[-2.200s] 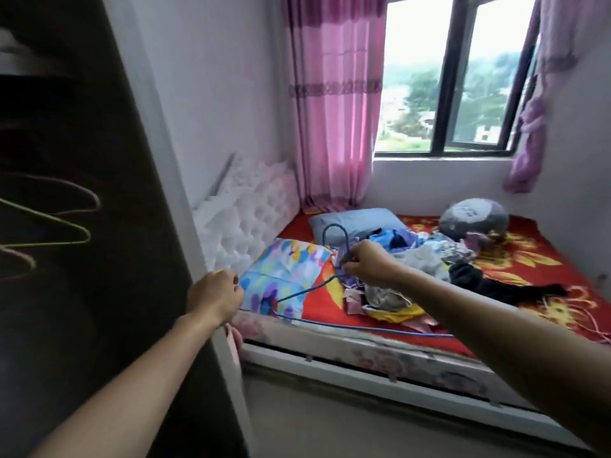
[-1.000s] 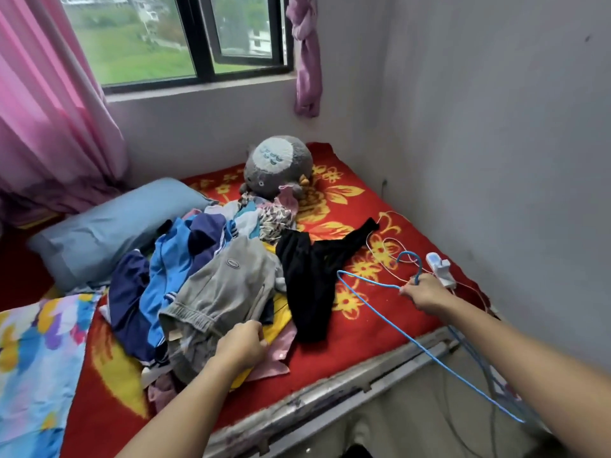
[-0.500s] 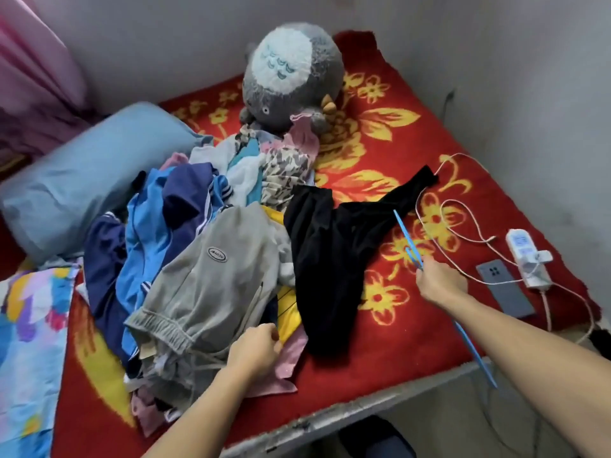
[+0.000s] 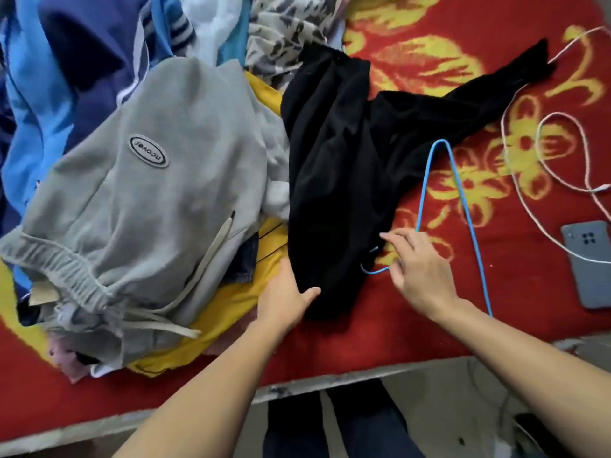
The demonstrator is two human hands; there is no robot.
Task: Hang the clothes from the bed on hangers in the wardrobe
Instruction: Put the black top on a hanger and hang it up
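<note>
Now that the blue hanger point(image 4: 463, 206) lies on the bed, the right hand point(image 4: 420, 269) hovers spread at its 7 o'clock, and the left hand point(image 4: 284, 302) pinches the black garment point(image 4: 334, 153): threading looks next.

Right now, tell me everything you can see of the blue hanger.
The blue hanger is thin, probably coated wire, bright blue. It lies flat on the red flowered bedcover, beside the black garment. One narrow bend points up the bed, just touching the garment; one long side runs toward the bed edge. Its hook curls at the garment's edge, under the open right hand. Whether the fingers touch it is unclear.
</note>
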